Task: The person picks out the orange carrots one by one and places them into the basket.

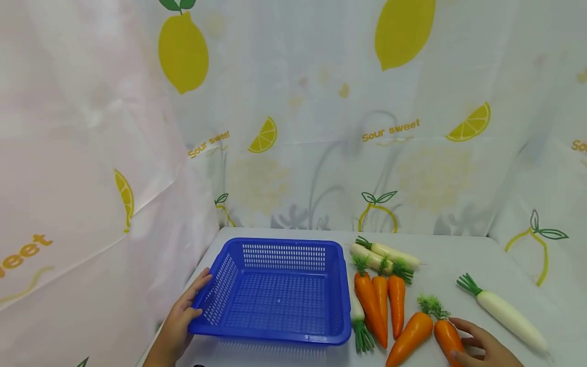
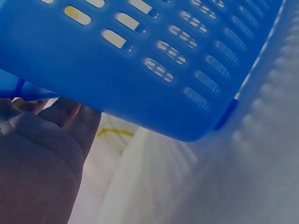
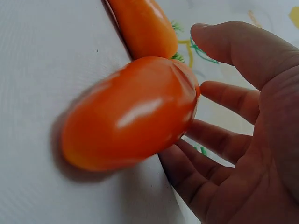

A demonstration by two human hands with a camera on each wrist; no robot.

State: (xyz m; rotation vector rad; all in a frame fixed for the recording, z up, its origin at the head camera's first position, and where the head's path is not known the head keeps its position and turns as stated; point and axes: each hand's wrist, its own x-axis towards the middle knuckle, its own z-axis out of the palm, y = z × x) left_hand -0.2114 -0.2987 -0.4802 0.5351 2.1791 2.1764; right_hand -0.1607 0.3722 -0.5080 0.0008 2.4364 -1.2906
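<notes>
A blue plastic basket (image 1: 279, 300) with slotted walls stands at the centre of the table. My left hand (image 1: 180, 318) holds its left rim, thumb over the near corner; in the left wrist view that hand's fingers (image 2: 63, 112) pass partly out of sight behind the rim. At the front right, my right hand (image 1: 481, 346) is around a short orange carrot (image 1: 448, 339). The right wrist view shows the fingers (image 3: 219, 135) beside this carrot (image 3: 135, 112), the thumb held away from it. A second carrot (image 1: 412, 334) lies just to its left.
Several carrots (image 1: 396, 306) lie right of the basket, with white radishes (image 1: 396, 253) behind them and another radish (image 1: 357, 311) against the basket's side. A single radish (image 1: 511, 318) lies far right. A lemon-print curtain (image 1: 298, 178) borders the table.
</notes>
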